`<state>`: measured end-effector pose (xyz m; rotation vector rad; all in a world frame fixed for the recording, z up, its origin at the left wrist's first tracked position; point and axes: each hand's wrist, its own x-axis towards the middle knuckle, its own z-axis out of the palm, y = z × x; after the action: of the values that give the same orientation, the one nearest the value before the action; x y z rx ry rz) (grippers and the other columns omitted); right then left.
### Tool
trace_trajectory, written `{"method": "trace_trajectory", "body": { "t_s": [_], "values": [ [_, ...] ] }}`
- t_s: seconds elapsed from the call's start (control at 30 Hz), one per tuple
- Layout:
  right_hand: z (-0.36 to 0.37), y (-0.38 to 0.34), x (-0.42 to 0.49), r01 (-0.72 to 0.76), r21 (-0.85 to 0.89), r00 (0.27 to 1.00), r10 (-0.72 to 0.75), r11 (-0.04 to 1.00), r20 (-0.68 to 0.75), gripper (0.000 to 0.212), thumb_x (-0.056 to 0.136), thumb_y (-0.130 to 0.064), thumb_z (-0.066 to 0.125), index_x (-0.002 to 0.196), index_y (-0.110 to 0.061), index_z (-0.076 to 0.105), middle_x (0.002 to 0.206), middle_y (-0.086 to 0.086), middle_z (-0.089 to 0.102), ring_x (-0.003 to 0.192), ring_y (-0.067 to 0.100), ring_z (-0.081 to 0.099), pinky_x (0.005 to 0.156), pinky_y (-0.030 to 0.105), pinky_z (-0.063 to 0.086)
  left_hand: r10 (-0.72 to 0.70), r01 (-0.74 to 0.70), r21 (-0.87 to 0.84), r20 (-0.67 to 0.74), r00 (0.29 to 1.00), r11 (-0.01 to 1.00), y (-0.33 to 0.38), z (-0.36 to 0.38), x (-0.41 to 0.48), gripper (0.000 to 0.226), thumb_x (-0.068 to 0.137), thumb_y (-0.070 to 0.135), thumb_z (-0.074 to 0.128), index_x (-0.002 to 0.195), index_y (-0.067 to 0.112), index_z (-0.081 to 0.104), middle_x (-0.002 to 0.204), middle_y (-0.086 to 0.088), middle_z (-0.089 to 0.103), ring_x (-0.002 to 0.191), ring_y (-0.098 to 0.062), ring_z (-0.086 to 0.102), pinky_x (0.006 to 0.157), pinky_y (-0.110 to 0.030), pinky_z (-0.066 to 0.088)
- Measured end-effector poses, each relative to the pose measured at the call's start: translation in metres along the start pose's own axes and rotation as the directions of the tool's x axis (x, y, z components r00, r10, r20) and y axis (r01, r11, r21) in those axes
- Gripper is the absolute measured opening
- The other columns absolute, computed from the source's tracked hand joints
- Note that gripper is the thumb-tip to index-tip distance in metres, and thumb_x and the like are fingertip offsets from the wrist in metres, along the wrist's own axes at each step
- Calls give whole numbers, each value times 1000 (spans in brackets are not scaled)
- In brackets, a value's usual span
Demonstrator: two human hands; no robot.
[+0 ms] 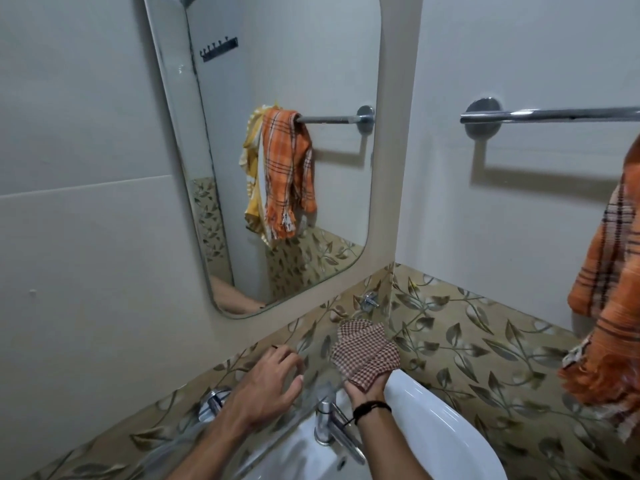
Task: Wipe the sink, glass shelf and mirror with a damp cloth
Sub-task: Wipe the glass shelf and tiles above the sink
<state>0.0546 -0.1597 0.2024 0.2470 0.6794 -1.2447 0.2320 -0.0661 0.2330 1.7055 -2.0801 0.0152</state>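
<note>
Closest to the lens, a white ceramic sink (433, 427) fills the bottom edge, with a chrome tap (329, 424) rising from its back rim between two bare forearms. Just above it a clear glass shelf (322, 355) runs along the wall on chrome brackets, and the leaf-patterned tile band (485, 341) shows through it. The left hand (270, 386) rests on the shelf, its fingers (294, 362) spread and loosely bent, holding nothing. The right hand (365, 393), a black band at its wrist, grips a brown-and-white checked cloth (367, 355) and presses it against the shelf near the room's corner; the cloth covers that hand's fingers, so only the thumb side shows. Above the patterned band the walls are plain white tile (86, 202). A rounded mirror (277, 150) hangs on the facing wall, reflecting a rack of hooks, an arm and towels. On the right-hand wall a chrome towel rail (554, 114) carries an orange checked towel (606, 306) that hangs down at the frame's edge.
</note>
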Motion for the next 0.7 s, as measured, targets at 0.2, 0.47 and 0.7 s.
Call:
{"method": "trace_trajectory", "body": {
  "t_s": [0.2,0.47,0.7],
  "values": [
    [-13,15,-3,-167,82,977,154,983,146,22,88,-34,74,102,-19,69,114,13,66,103,34,64,82,40,57,-7,7,-4,-8,1000,1000,-1,3,0,19,96,47,40,106,35,50,113,20,44,103,6,37,89,-16,36],
    [10,-18,3,-38,-41,998,40,998,49,34,107,-37,31,133,-24,49,159,10,33,146,33,32,120,43,28,10,-10,5,-22,1000,1000,0,1,0,18,98,45,42,108,33,51,112,22,40,102,7,35,84,-8,28],
    [13,-42,33,53,-101,995,-44,993,91,54,108,-41,22,153,-14,34,162,7,29,149,28,28,120,37,23,12,-12,9,-41,999,1000,2,0,-1,22,98,43,41,108,27,53,113,14,46,100,-3,37,88,-18,29]
  ]
}}
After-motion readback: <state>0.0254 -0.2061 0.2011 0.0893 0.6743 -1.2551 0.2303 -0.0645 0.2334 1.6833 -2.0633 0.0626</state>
